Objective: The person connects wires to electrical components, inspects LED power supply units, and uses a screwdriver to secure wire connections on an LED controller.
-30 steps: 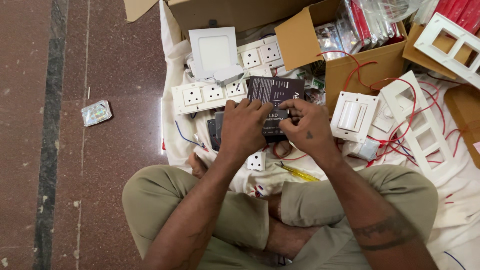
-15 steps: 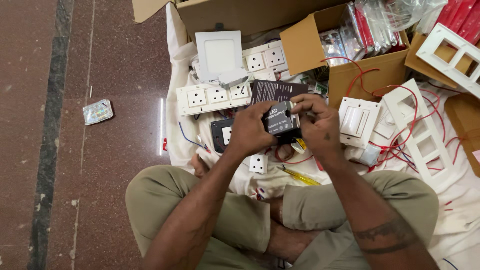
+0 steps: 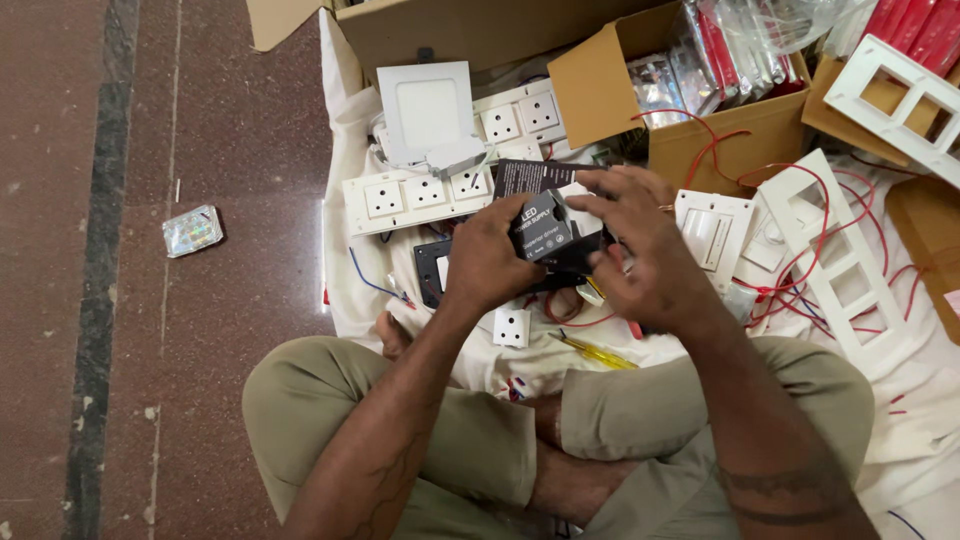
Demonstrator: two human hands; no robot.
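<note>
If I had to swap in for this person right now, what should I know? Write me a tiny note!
Left hand: grips a small black box from the left side.
Right hand: fingers on the box's right end and top.
The box is held above a white cloth spread on the floor, over the person's crossed legs.
Around it: a white socket strip and a square white light panel behind the hands, a white switch plate to the right, red wires, a yellow screwdriver by the knee.
Done: box picked up. It is not clear whether it is open.
Left: whatever happens with the box; all else lies untouched.
</note>
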